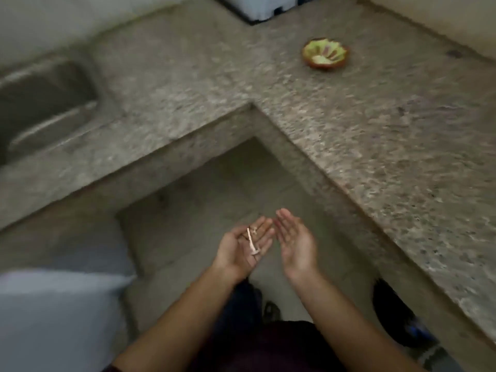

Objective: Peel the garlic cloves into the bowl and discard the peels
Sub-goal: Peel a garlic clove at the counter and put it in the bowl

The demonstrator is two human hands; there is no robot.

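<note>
— Nearest the lens?
— Forearms [188, 318], bare, rising from the bottom edge over dark clothing [268, 350]. End in two hands held out above the floor [201, 189].

— And the left hand [236, 251]?
— Palm up, fingers relaxed and slightly cupped, not closed. Carries the garlic peels [252, 241]: thin pale strips lying across the palm and the base of the fingers.

— The right hand [294, 237]?
— Just beside the left, almost touching it at the fingertips. Palm turned up and inward, fingers straight and together, gripping nothing.

— And the bowl [325, 53]?
— Far off, up on the worktop [375, 130] towards the upper right, well apart from both hands. Small and round, brown outside, green inside, with pale pieces in it. Too blurred to tell whether cloves.

— The worktop itself?
— Speckled grey-brown stone, L-shaped, bending round the patch of floor. Runs across the left and down the right side.

— Anything else?
— Steel sink [40, 103] sunk into the worktop at far left. White boxy thing [255, 9] with a dark base at the top edge, cut off by the frame. Pale bluish-white block [53, 318] at lower left, too blurred to name. Dark shoe [397, 312] at lower right, close under the worktop edge.

— Sharpness?
— Smeared throughout, with fine detail lost.
</note>
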